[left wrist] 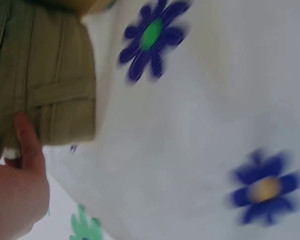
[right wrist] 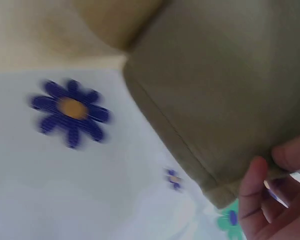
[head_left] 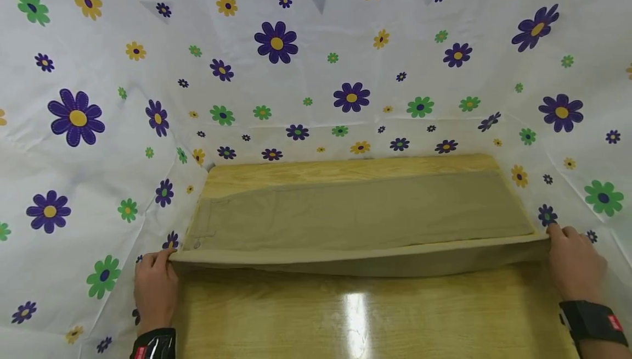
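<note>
A pair of khaki trousers [head_left: 345,216] lies lengthwise across the wooden table, the waistband end at the left and the leg hems at the right. Its near edge is lifted off the tabletop in a long, slightly sagging fold. At the left end, my left hand [head_left: 156,287] pinches the waistband corner; a belt loop [left wrist: 62,91] shows close to the fingers in the left wrist view. My right hand [head_left: 576,263] pinches the near corner at the hem end. A stitched hem [right wrist: 165,127] runs up from those fingers in the right wrist view.
The wooden table [head_left: 276,315] has a bright light reflection near its front. White flower-printed sheeting [head_left: 316,73] rises behind the table and along both sides, close to each hand. Each wrist wears a black band [head_left: 592,320].
</note>
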Demonstrator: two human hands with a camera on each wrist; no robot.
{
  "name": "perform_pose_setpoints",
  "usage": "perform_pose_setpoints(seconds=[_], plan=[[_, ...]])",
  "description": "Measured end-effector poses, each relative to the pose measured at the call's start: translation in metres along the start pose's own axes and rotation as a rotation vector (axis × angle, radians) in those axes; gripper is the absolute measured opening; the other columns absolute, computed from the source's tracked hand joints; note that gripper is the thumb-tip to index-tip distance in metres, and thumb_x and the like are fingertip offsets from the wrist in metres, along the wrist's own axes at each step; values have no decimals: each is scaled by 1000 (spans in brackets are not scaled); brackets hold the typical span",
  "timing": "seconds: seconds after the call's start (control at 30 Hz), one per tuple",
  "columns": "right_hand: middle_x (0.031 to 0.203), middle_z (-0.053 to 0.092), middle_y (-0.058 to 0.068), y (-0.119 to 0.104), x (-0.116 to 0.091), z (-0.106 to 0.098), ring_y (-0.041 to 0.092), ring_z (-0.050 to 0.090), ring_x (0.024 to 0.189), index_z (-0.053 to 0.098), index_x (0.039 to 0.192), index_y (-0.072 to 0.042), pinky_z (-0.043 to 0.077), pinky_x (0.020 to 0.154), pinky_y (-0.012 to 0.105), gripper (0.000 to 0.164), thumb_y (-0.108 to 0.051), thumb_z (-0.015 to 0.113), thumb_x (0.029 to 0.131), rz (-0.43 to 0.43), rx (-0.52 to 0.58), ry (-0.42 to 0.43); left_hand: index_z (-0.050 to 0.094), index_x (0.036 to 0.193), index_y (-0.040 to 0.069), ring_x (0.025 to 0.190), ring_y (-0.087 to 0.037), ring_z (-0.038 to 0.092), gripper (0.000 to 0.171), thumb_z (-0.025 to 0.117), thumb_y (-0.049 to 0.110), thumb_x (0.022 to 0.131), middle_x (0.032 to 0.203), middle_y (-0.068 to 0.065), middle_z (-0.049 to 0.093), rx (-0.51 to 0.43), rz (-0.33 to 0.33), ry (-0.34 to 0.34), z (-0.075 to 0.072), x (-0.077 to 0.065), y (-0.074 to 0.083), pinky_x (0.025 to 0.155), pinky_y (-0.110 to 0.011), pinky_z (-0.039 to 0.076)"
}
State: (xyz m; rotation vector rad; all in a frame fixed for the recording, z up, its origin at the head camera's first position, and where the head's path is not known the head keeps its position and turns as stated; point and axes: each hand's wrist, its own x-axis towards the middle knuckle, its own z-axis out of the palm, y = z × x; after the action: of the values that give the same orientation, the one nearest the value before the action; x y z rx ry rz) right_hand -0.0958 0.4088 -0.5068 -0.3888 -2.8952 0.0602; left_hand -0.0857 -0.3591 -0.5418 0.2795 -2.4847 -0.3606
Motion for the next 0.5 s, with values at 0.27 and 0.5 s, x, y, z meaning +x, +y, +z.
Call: perform_pose_setpoints(seconds=[0.27, 0.5], plan=[[87, 55, 34, -6, 74, -19, 51, 55, 69, 49, 107, 12, 41, 49, 62, 18, 9, 52, 89, -99, 55, -101, 67, 103, -5, 81, -45, 55, 16, 56, -5, 92, 92, -27, 60, 12, 42, -31, 11, 55, 6, 67, -56, 45], [91, 53, 36, -12, 124, -22, 53, 52, 77, 57, 103, 15, 42, 56, 68, 17, 9, 55, 87, -154, 68, -133, 67, 103, -5, 81, -48, 56, 15, 55, 0, 94, 92, -28, 62, 28, 23, -54, 33, 96, 3, 65, -58, 44]])
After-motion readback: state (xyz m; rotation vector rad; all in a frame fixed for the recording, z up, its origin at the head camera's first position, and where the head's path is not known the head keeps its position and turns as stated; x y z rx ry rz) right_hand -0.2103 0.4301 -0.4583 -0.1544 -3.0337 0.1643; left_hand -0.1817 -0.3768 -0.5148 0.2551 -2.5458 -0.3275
